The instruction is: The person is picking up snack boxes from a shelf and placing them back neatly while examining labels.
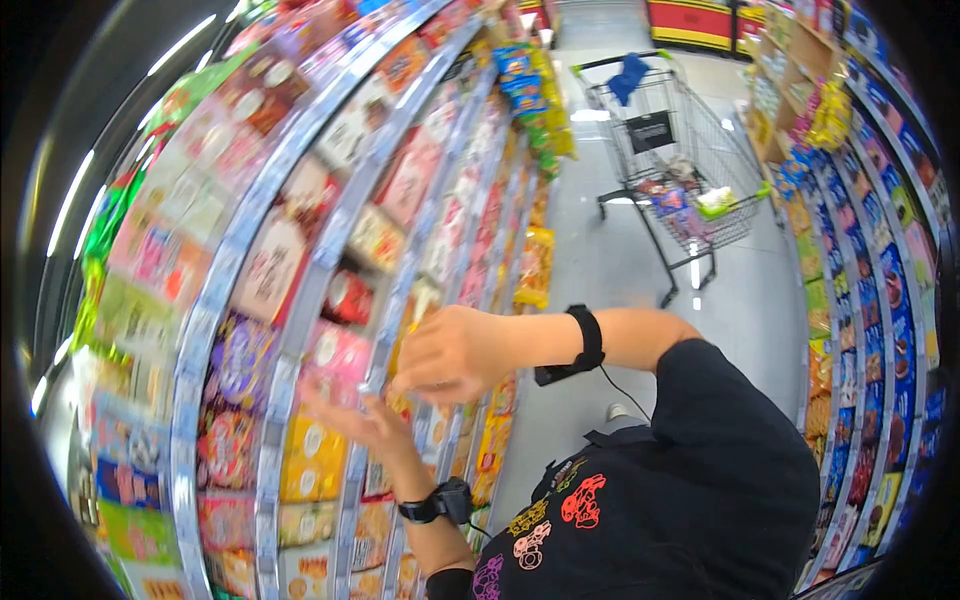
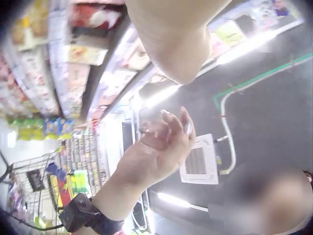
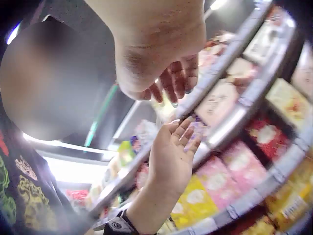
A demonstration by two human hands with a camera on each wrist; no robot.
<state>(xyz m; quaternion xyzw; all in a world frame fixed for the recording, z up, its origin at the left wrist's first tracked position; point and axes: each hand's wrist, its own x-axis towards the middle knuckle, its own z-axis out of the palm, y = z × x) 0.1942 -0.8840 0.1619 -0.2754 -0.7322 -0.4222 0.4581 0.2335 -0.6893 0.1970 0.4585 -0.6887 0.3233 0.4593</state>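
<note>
In the head view both hands are raised before a shelf of packaged sweets. My left hand (image 1: pixel 360 420) is low, palm turned up and fingers spread, beside a pink pack (image 1: pixel 342 352); it is blurred. My right hand (image 1: pixel 450 355) hangs just above and to the right of it, fingers loosely bent. The right wrist view shows the left hand (image 3: pixel 171 159) with extended fingers and nothing held, below the right hand (image 3: pixel 161 58). In the left wrist view the right hand (image 2: pixel 159 149) has bent fingers and holds nothing; the left hand (image 2: pixel 176 44) shows only its base.
A wire shopping cart (image 1: pixel 690 150) with several packs stands in the aisle behind the right arm. Shelves (image 1: pixel 860 300) line the right side too. Bags of snacks (image 1: pixel 530 95) hang at the left shelf's end. Yellow packs (image 1: pixel 313 455) lie below the pink one.
</note>
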